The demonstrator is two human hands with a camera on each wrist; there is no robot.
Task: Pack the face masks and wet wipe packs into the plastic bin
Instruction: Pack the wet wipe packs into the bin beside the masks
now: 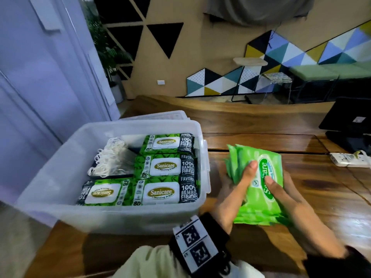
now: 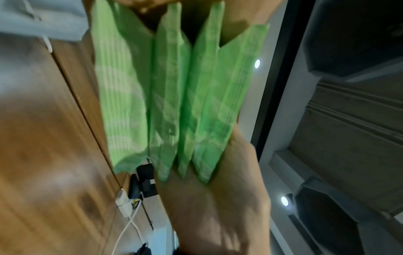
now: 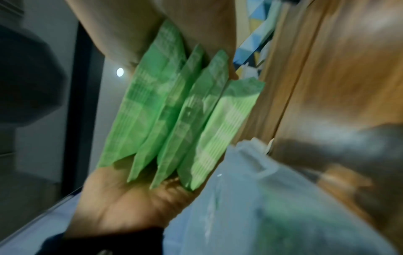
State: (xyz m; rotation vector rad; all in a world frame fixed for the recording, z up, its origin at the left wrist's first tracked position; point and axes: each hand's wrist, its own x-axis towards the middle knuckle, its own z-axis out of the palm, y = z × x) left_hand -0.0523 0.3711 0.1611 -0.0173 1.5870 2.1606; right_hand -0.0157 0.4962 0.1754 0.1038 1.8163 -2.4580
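A clear plastic bin stands on the left of the wooden table. Inside it lie several large green wet wipe packs and a stack of white face masks at the back left. To the right of the bin, both hands hold a stack of several small green wipe packs above the table. My left hand grips the stack's left side, thumb on top. My right hand grips its right side, thumb on the label. In the wrist views the packs stand edge-on between the two palms.
The bin's lid lies just behind the bin. A white power strip with a cable sits at the right on the table. A black device stands behind it. The bin's right wall is close to the left hand.
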